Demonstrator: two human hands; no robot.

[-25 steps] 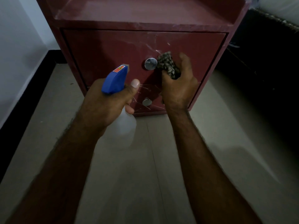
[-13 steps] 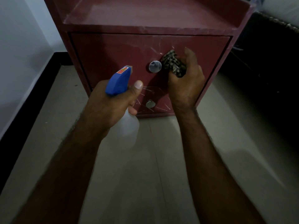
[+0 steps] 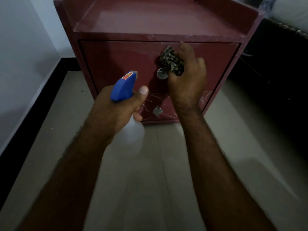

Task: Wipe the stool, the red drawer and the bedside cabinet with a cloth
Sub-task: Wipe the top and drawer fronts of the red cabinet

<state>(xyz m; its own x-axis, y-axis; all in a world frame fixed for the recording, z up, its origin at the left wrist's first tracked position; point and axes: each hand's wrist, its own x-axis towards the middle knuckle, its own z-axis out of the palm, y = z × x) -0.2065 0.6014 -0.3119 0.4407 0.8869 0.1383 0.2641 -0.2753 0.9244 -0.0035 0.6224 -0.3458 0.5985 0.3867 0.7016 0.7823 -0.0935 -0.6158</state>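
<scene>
A dark red bedside cabinet point(image 3: 166, 19) stands on the floor ahead of me, with a tray-like top. Its upper red drawer point(image 3: 116, 60) has a round metal knob point(image 3: 161, 74); a smaller scratched lower drawer point(image 3: 153, 101) has its own knob point(image 3: 157, 110). My right hand point(image 3: 186, 80) grips a crumpled patterned cloth point(image 3: 171, 61) and presses it against the upper drawer front, just right of and above the knob. My left hand point(image 3: 116, 110) holds a spray bottle point(image 3: 124, 86) with a blue head and white body, nozzle facing the drawer.
A white wall point(image 3: 25, 55) with a black skirting board point(image 3: 33, 114) runs along the left. A dark bed frame point(image 3: 275, 72) with pale bedding stands close on the right of the cabinet. Pale floor tiles point(image 3: 150, 180) lie under my arms.
My right hand has carried the cloth upward on the upper drawer front, from beside the knob to above it. The left hand keeps the bottle in the same pose.
</scene>
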